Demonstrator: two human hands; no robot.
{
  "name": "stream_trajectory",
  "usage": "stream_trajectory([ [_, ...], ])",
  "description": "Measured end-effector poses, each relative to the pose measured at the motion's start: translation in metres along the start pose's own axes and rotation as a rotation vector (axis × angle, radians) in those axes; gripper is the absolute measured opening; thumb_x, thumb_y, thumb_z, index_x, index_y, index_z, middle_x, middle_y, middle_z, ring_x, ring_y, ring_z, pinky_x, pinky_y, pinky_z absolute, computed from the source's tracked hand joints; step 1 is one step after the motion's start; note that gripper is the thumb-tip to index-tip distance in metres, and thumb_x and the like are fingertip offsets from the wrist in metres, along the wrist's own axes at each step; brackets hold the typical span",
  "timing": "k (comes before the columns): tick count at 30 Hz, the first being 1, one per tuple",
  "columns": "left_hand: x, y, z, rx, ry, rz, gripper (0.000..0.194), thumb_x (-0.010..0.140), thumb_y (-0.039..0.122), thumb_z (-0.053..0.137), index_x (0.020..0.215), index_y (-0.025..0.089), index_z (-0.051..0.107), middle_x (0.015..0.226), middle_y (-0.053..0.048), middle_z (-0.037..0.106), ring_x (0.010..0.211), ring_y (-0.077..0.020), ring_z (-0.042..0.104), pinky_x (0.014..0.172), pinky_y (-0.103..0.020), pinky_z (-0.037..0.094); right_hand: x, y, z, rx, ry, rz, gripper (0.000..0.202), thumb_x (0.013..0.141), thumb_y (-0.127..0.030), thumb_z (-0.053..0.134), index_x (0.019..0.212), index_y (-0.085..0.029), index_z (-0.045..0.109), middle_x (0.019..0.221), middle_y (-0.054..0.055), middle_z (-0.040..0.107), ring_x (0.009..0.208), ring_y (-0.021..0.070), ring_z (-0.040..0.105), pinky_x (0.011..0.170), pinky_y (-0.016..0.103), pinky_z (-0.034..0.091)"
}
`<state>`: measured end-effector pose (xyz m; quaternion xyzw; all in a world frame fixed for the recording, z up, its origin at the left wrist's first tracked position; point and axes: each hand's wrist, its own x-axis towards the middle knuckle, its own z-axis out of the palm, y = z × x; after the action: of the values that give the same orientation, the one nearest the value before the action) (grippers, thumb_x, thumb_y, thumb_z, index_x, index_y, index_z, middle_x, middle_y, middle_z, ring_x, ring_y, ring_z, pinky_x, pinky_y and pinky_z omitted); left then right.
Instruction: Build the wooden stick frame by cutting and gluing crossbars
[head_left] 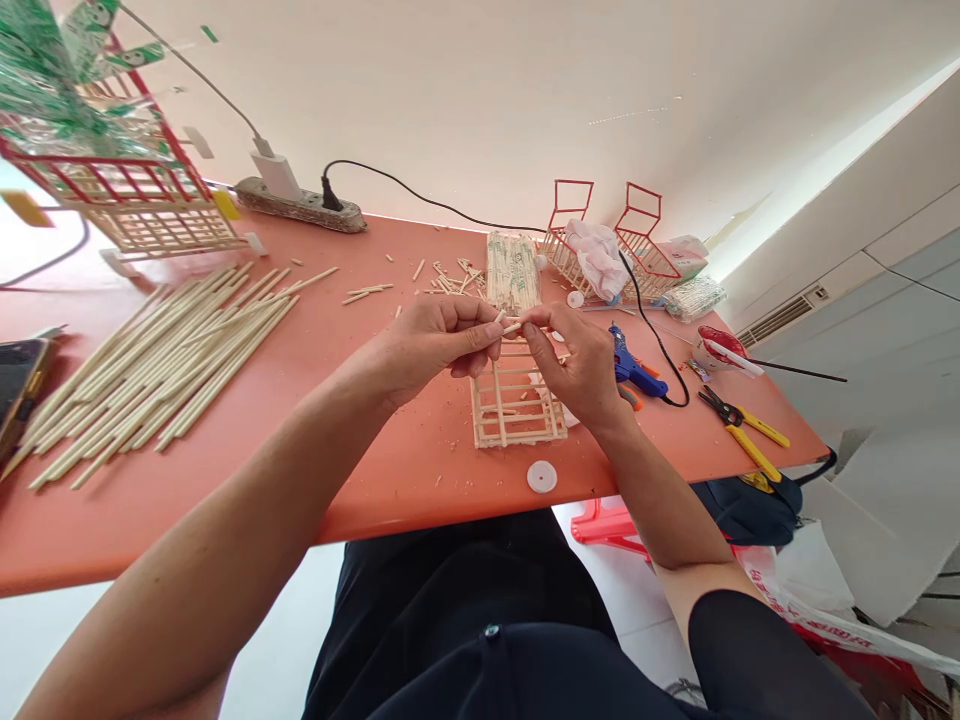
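Note:
Over the middle of the orange table, my left hand [442, 345] pinches a short piece of wooden stick [500, 317] between thumb and fingers. My right hand [574, 360] is just beside it, its thumb and forefinger closed on another short stick piece [512, 328]. The two pieces are close together; whether they touch is too small to tell. Beneath both hands a small lattice frame of sticks [501, 440] lies on the table, its far part partly hidden by the hands. A round white disc [541, 477] rests near the table's front edge.
Many long sticks [172, 360] lie at the left, below a red-edged stick basket [150, 215]. A power strip [300, 205] sits behind. To the right are a blue glue gun [636, 368], yellow-handled pliers [752, 440] and a red cup [718, 347]. Bundled sticks [514, 272] lie behind the frame.

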<state>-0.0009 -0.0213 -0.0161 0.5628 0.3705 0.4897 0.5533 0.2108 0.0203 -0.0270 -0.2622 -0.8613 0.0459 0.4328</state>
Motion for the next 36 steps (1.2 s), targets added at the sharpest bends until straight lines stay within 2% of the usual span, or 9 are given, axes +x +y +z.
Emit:
stream_trajectory([
  [8, -0.0003, 0.0008, 0.0, -0.001, 0.019, 0.008, 0.035, 0.082, 0.042, 0.093, 0.074, 0.015, 0.073, 0.063, 0.0, 0.062, 0.05, -0.0064, 0.051, 0.047, -0.021, 0.033, 0.0004, -0.0014, 0.0002, 0.046, -0.024, 0.028, 0.015, 0.109, -0.027, 0.057, 0.102, -0.024, 0.07, 0.095, 0.001, 0.081, 0.089, 0.0174, 0.075, 0.086, 0.032, 0.053],
  [20, -0.0003, 0.0021, -0.003, 0.03, 0.01, 0.006, 0.04, 0.082, 0.05, 0.091, 0.073, 0.017, 0.071, 0.05, 0.004, 0.049, 0.046, -0.0072, 0.041, 0.046, -0.023, 0.029, -0.0006, -0.0019, 0.001, 0.109, -0.076, 0.063, 0.021, 0.112, -0.034, 0.056, 0.104, -0.023, 0.073, 0.09, 0.001, 0.082, 0.085, 0.0165, 0.077, 0.084, 0.031, 0.053],
  [29, -0.0005, 0.0002, -0.0013, 0.047, 0.038, -0.017, 0.037, 0.081, 0.048, 0.091, 0.075, 0.017, 0.071, 0.059, 0.001, 0.059, 0.049, -0.0071, 0.045, 0.046, -0.022, 0.03, -0.0007, -0.0026, 0.0011, 0.1, -0.089, 0.071, 0.024, 0.112, -0.036, 0.055, 0.103, -0.023, 0.073, 0.089, 0.001, 0.082, 0.083, 0.0165, 0.076, 0.083, 0.03, 0.052],
  [36, -0.0007, -0.0005, -0.0015, 0.034, 0.039, -0.013, 0.035, 0.081, 0.045, 0.091, 0.074, 0.017, 0.072, 0.061, 0.001, 0.06, 0.049, -0.0065, 0.046, 0.046, -0.021, 0.03, 0.0002, -0.003, 0.0012, 0.118, -0.097, 0.064, 0.022, 0.112, -0.034, 0.056, 0.103, -0.022, 0.073, 0.087, 0.001, 0.082, 0.081, 0.0158, 0.075, 0.082, 0.03, 0.051],
])
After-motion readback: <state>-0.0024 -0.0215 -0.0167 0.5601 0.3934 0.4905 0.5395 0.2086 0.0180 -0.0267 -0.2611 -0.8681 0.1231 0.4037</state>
